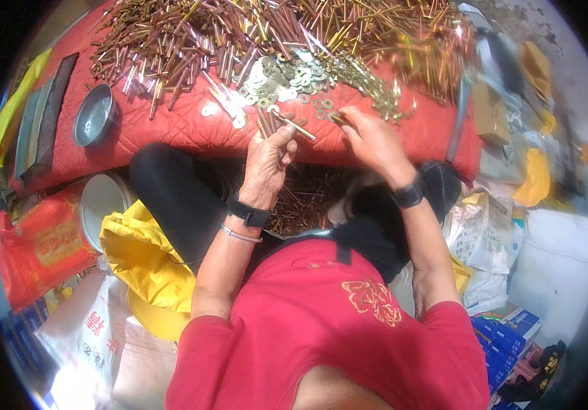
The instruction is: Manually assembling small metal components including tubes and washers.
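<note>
My left hand (266, 164) is closed around several slim metal rods. One shiny rod (297, 128) sticks out to the right between thumb and fingers, and others point away from me. To its right, my right hand (376, 145) pinches a small dark gold metal piece (339, 119); its exact kind is too small to tell. The two hands are a short way apart. Just beyond them, flat round washers (273, 80) lie heaped on the red quilted cloth (191, 137). Small brass-coloured pieces (369, 85) are piled right of the washers.
A big heap of copper and gold metal rods (191, 34) covers the far side of the cloth. At left stands a grey metal bowl (94, 116). More rods (308, 198) lie below the cloth's edge, between my legs. A cardboard box (491, 113) stands at right.
</note>
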